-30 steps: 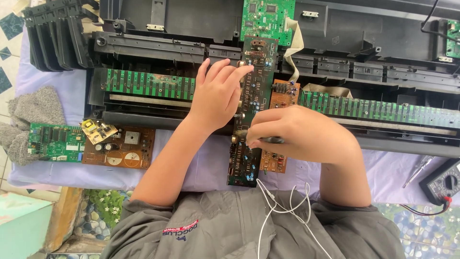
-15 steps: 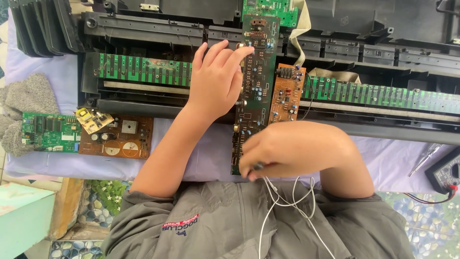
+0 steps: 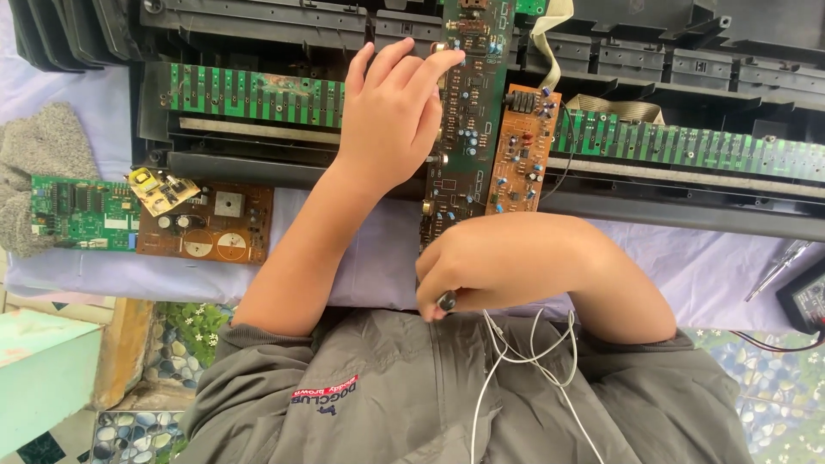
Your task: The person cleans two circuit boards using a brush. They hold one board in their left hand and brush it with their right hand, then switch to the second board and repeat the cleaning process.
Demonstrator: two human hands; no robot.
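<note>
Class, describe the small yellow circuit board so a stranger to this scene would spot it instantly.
Start at the long black keyboard chassis. Left of it, two boards lie side by side on the lilac cloth. The small yellow board sits tilted across their join, the only yellow one.

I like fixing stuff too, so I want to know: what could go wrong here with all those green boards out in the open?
1. The left hand presses on the long green board, which sticks out over the keyboard frame's edge; it might flex or slip.
2. The right hand holds a dark-tipped tool near loose white wires, which could snag.
3. The small yellow board lies loosely atop a brown one and could get knocked off.
</note>
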